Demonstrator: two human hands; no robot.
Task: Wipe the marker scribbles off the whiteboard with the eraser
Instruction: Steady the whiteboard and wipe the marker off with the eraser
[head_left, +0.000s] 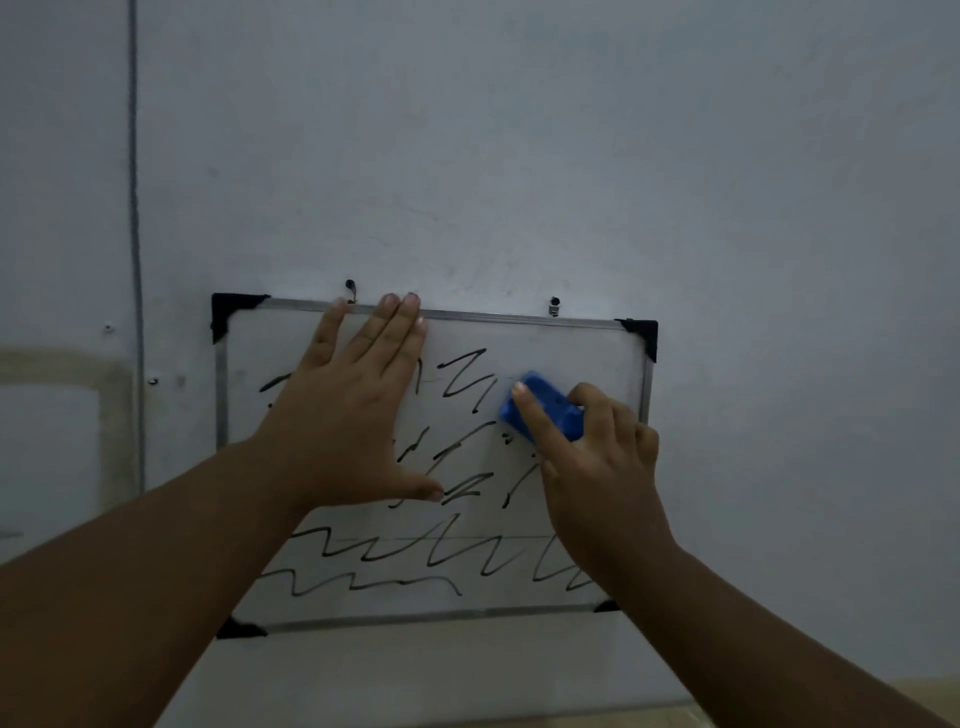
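A plain indoor room, kind unclear: a bare pale wall (519, 156) is filling the view, a small whiteboard (571, 343) hanging at six o'clock.

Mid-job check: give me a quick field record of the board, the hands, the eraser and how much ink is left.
whiteboard: hung on the wall, metal frame, black corner caps
left hand: open, flat on the board's upper left, fingertips at the top edge
right hand: gripping the eraser
eraser: blue, pressed on the board's upper right area
scribbles: black zigzags across the middle and bottom rows
cleared area: upper right around the eraser looks mostly clean
hooks: two above the top edge
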